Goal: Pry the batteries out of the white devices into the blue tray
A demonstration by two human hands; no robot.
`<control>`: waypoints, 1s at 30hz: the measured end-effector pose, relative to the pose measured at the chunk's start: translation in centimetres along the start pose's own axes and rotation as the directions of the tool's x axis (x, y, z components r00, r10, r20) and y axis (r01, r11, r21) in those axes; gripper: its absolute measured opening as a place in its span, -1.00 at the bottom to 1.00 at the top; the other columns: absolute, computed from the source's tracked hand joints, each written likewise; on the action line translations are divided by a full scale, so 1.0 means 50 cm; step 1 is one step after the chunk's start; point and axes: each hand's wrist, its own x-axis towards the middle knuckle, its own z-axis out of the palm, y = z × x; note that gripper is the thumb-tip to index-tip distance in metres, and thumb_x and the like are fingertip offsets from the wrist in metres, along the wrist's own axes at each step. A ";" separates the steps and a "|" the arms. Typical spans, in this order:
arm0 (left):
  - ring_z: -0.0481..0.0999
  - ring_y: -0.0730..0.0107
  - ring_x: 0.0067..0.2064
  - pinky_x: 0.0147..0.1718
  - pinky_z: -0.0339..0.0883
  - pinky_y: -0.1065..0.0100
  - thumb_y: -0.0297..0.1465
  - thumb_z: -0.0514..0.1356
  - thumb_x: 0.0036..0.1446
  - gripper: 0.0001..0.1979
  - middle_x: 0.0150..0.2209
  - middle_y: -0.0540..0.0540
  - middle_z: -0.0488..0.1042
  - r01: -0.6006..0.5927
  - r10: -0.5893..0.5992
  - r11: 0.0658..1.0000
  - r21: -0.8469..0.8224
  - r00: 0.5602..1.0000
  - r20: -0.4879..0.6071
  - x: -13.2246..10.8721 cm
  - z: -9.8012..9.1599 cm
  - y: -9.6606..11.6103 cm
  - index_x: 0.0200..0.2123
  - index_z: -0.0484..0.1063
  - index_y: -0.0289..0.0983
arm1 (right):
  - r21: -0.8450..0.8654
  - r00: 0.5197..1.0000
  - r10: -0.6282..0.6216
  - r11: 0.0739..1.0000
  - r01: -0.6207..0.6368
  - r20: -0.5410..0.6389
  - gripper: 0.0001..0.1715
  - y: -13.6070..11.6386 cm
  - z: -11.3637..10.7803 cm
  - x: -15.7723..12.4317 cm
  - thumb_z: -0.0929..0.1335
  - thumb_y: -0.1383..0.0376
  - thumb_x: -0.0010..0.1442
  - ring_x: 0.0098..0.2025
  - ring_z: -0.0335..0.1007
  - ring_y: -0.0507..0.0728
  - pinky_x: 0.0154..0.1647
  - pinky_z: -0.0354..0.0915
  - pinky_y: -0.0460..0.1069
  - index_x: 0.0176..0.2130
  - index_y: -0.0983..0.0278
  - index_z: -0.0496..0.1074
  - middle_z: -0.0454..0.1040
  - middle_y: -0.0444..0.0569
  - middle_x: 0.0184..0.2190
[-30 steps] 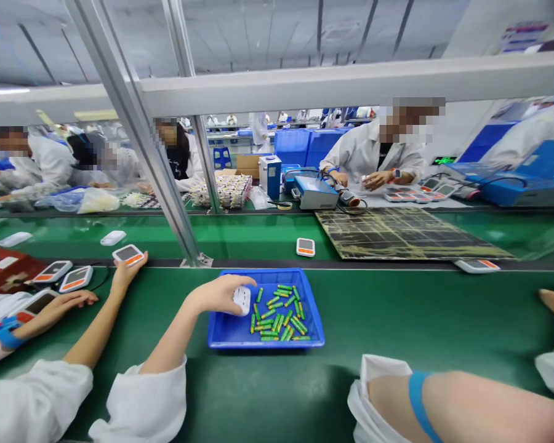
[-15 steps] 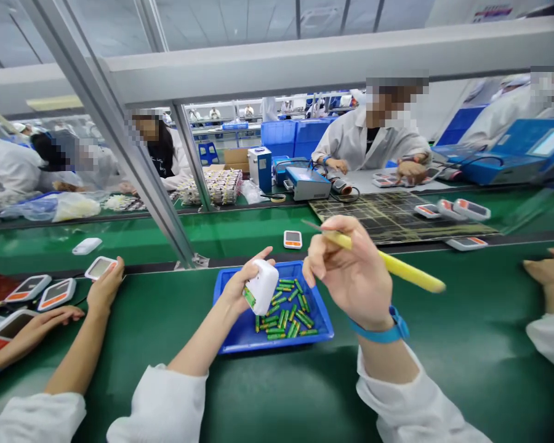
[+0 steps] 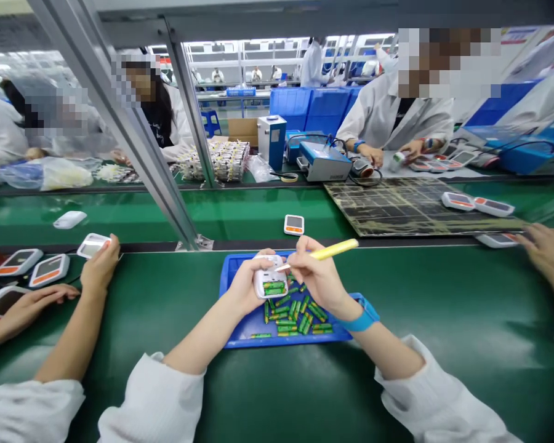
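My left hand (image 3: 249, 284) is closed around a white handheld device (image 3: 273, 271), its open battery compartment facing me with green batteries (image 3: 274, 288) lying in it. A yellow pen-shaped tool (image 3: 336, 248) with a thin pointed tip is pinched in my right hand (image 3: 317, 277); I cannot tell its exact kind. The tip reaches the device's back face, just above the batteries. Both hands are over a blue tray (image 3: 258, 343) with many loose green batteries (image 3: 300, 312), partly hidden by my hands.
Beyond the tray, a white-and-orange device (image 3: 294, 224) lies on the green conveyor. A metal post (image 3: 133, 135) slants down at left. A neighbour's hand (image 3: 96, 264) holds a device at left; another person's hand (image 3: 547, 252) is at right. A dark scored board (image 3: 397, 206) lies beyond.
My left hand has turned the white device so its battery compartment shows. My right hand has come down and left, bringing the tool's tip to the device. The camera view has tilted downward.
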 end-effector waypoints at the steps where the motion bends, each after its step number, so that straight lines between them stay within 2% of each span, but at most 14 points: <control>1: 0.48 0.37 -0.48 -0.46 0.38 0.35 -0.58 0.18 -0.19 -0.73 -0.43 -0.04 0.47 -0.015 0.015 1.000 0.014 0.999 -0.034 0.000 -0.001 -0.001 -0.32 0.33 -0.27 | -0.035 1.000 0.008 0.999 -0.008 0.020 -0.70 0.015 -0.002 -0.003 0.41 0.39 -0.04 -0.74 0.04 -0.08 -0.66 0.01 -0.16 -0.52 0.23 0.17 0.23 -0.32 -0.79; 4: 0.42 0.44 -0.53 -0.54 0.31 0.42 -0.57 0.19 -0.24 -0.72 -0.42 -0.01 0.44 -0.037 0.042 0.998 0.049 0.995 -0.095 0.000 -0.002 -0.001 -0.35 0.32 -0.27 | -0.135 0.998 0.020 0.991 -0.012 0.061 -0.64 0.045 -0.004 -0.013 0.44 0.36 0.01 -0.74 0.04 -0.08 -0.63 0.05 -0.14 -0.54 0.23 0.14 0.25 -0.31 -0.80; 7: 0.43 0.44 -0.49 -0.54 0.29 0.44 -0.58 0.20 -0.28 -0.70 -0.40 -0.01 0.44 -0.060 0.068 0.996 0.068 0.990 -0.127 -0.001 0.002 -0.001 -0.36 0.31 -0.27 | -0.201 0.998 -0.003 0.980 0.017 0.070 -0.61 0.054 -0.005 -0.020 0.44 0.32 0.06 -0.72 0.08 -0.07 -0.58 0.11 -0.11 -0.54 0.22 0.13 0.26 -0.31 -0.78; 13: 0.43 0.41 -0.45 -0.52 0.29 0.43 -0.57 0.19 -0.29 -0.66 -0.37 0.00 0.44 -0.063 0.077 0.993 0.103 0.988 -0.132 -0.002 0.004 -0.003 -0.33 0.32 -0.26 | -0.303 0.997 -0.014 0.952 0.038 0.081 -0.64 0.059 -0.010 -0.024 0.42 0.29 0.14 -0.66 0.15 -0.04 -0.55 0.13 -0.09 -0.50 0.21 0.15 0.29 -0.28 -0.73; 18: 0.38 0.48 -0.48 -0.54 0.22 0.45 -0.55 0.20 -0.28 -0.64 -0.34 0.03 0.41 -0.084 0.101 0.983 0.163 0.990 -0.098 -0.001 0.002 -0.008 -0.29 0.32 -0.24 | -0.433 0.996 -0.039 0.899 0.072 0.084 -0.66 0.056 -0.010 -0.025 0.38 0.31 0.12 -0.61 0.22 0.01 -0.52 0.15 -0.07 -0.52 0.21 0.14 0.30 -0.24 -0.67; 20: 0.37 0.51 -0.49 -0.53 0.22 0.46 -0.55 0.20 -0.28 -0.64 -0.37 0.05 0.40 -0.120 0.148 0.969 0.218 0.982 -0.119 0.002 -0.003 -0.012 -0.30 0.31 -0.24 | -0.545 0.991 -0.089 0.829 0.129 0.099 -0.68 0.054 -0.010 -0.026 0.36 0.36 0.09 -0.58 0.20 0.00 -0.51 0.11 -0.07 -0.54 0.21 0.12 0.27 -0.23 -0.65; 24: 0.32 0.55 -0.53 -0.56 0.11 0.49 -0.58 0.18 -0.31 -0.57 -0.51 0.13 0.31 -0.154 0.234 0.914 0.375 0.956 -0.178 0.008 -0.014 -0.022 -0.25 0.30 -0.21 | -0.782 0.961 -0.215 0.563 0.268 0.175 -0.72 0.057 -0.006 -0.031 0.29 0.46 0.02 -0.60 0.08 -0.02 -0.52 0.00 -0.06 -0.56 0.22 0.10 0.16 -0.24 -0.66; 26: 0.31 0.55 -0.54 -0.57 0.10 0.48 -0.58 0.17 -0.34 -0.52 -0.52 0.14 0.31 -0.121 0.214 0.913 0.389 0.955 -0.205 0.009 -0.016 -0.026 -0.23 0.29 -0.20 | -0.828 0.938 -0.258 0.454 0.328 0.231 -0.73 0.061 -0.002 -0.037 0.27 0.47 0.02 -0.61 0.06 -0.02 -0.52 -0.01 -0.06 -0.56 0.22 0.08 0.14 -0.24 -0.67; 30: 0.27 0.57 -0.56 -0.57 0.09 0.49 -0.57 0.18 -0.36 -0.53 -0.55 0.16 0.30 -0.108 0.227 0.906 0.410 0.940 -0.253 0.008 -0.015 -0.025 -0.25 0.28 -0.20 | -0.853 0.890 -0.328 0.312 0.419 0.317 -0.75 0.067 -0.003 -0.041 0.26 0.43 0.06 -0.61 0.03 -0.01 -0.51 -0.04 -0.04 -0.55 0.22 0.09 0.16 -0.21 -0.67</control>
